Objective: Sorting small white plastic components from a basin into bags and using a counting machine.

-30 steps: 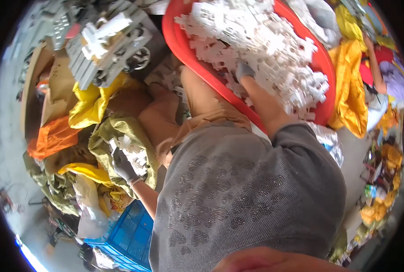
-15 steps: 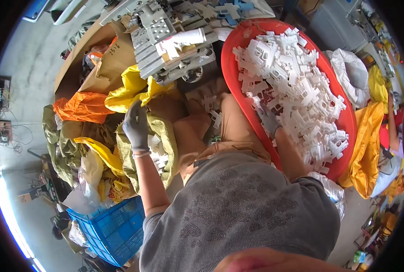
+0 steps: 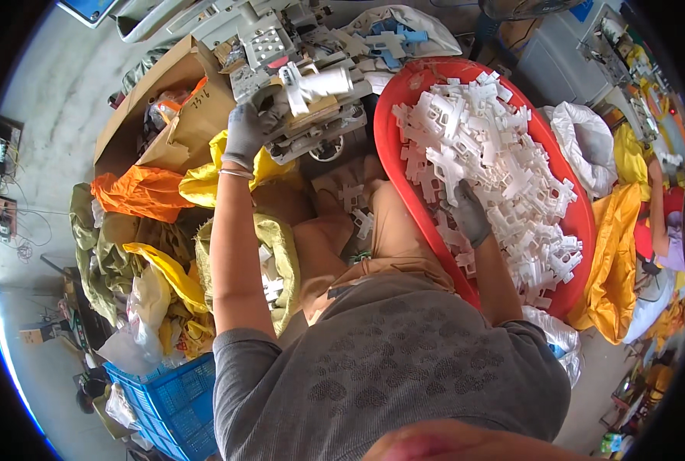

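Note:
My left hand (image 3: 252, 129), in a grey glove, reaches to the metal machine fixture (image 3: 319, 115). Its fingers are curved and apart, close beside a white plastic toy-gun part (image 3: 316, 83) lying on top; whether they touch it is unclear. Over the large red tub (image 3: 388, 127), my right hand (image 3: 469, 215), also gloved, pinches another white gun-shaped part (image 3: 445, 167) at its lower end. Beneath it, a heap of similar white parts (image 3: 504, 154) fills the tub.
An open green woven sack (image 3: 285, 253) with white parts stands left of my legs. Beyond it are a yellow bag (image 3: 204, 180), an orange bag (image 3: 139, 194), a cardboard box (image 3: 196, 115) and a blue crate (image 3: 177, 407). A white sack (image 3: 580, 142) stands right of the tub.
My left hand has moved from above the green sack up to the fixture. My right hand now grips a white part lifted from the heap. The view has shifted slightly.

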Demonstrator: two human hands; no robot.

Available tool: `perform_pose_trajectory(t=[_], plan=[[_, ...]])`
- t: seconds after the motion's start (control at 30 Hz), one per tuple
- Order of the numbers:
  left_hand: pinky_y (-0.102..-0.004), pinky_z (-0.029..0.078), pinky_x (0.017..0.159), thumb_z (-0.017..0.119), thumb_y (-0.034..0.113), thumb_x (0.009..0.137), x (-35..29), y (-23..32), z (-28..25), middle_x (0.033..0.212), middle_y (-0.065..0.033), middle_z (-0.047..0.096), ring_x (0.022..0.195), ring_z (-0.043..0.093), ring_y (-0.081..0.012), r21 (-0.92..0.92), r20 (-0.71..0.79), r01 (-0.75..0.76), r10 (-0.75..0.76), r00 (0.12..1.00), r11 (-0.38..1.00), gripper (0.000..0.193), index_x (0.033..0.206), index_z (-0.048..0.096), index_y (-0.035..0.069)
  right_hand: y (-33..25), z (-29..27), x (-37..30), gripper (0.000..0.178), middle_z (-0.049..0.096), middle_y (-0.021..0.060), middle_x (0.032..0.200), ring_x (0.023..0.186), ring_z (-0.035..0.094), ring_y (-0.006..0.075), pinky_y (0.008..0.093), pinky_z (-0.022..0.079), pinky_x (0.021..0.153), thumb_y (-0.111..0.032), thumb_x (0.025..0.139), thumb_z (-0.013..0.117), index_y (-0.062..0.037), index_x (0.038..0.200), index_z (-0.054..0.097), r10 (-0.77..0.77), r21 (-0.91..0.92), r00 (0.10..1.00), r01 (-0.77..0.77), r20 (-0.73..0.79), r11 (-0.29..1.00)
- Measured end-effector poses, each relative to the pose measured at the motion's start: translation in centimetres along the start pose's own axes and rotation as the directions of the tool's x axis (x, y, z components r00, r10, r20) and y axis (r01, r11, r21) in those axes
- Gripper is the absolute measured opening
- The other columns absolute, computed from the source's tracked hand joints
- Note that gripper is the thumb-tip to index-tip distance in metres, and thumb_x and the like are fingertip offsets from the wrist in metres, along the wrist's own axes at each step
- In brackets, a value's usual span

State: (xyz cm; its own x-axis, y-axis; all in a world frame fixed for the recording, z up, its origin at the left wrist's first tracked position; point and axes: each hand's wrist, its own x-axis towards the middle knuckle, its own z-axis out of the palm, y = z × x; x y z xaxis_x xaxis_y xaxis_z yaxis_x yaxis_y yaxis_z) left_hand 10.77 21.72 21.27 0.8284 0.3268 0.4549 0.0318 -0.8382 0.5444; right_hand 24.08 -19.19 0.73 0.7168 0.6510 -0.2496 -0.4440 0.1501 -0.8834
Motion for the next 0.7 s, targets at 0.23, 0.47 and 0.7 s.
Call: perform_pose_trajectory(t=[0.23, 0.47, 0.7], plan=[[-0.031, 0.051, 0.077, 0.071, 0.015, 0.077, -3.6, 2.3, -0.2, 0.1, -0.0122, 0.066, 0.088, 0.064, -0.0239, 0.146, -0.212, 0.049, -0.017, 0.977, 0.988, 0.034, 0.108, 0.062, 0.004, -7.3, 5.8, 3.7, 0.043, 0.055, 0.0067, 0.117, 0.1, 0.054, 0.0142, 0.0297, 0.044, 0.088, -0.025, 0.097, 0.045, -0.0042, 0.134, 0.04, -0.228, -0.188, 0.969, 0.243, 0.097, 0.952], [-0.0291, 0.053, 0.082, 0.065, 0.011, 0.082, -20.5, -0.4, -3.3, 0.112, -0.0099, 0.065, 0.095, 0.065, -0.0191, 0.076, -0.534, 0.504, -0.392, 0.75, 0.86, 0.037, 0.118, 0.06, 0.007, -14.5, 15.6, 7.8, 0.048, 0.056, 0.0134, 0.115, 0.111, 0.054, 0.0255, 0.0316, 0.042, 0.095, -0.008, 0.084, 0.062, -0.0067, 0.129, 0.046, -0.594, -0.544, 0.611, 0.776, 0.523, 0.319], [-0.0333, 0.048, 0.087, 0.054, 0.027, 0.091, -33.7, 0.7, -5.6, 0.115, -0.0109, 0.064, 0.102, 0.062, -0.0234, 0.059, -0.399, 0.861, -0.779, 0.484, 0.504, 0.035, 0.117, 0.061, 0.005, -14.8, 21.8, 14.5, 0.041, 0.057, 0.006, 0.116, 0.105, 0.055, 0.0284, 0.0386, 0.044, 0.092, -0.017, 0.083, 0.062, -0.0218, 0.123, 0.055, -0.477, -0.586, 0.455, 0.793, 0.752, -0.167]])
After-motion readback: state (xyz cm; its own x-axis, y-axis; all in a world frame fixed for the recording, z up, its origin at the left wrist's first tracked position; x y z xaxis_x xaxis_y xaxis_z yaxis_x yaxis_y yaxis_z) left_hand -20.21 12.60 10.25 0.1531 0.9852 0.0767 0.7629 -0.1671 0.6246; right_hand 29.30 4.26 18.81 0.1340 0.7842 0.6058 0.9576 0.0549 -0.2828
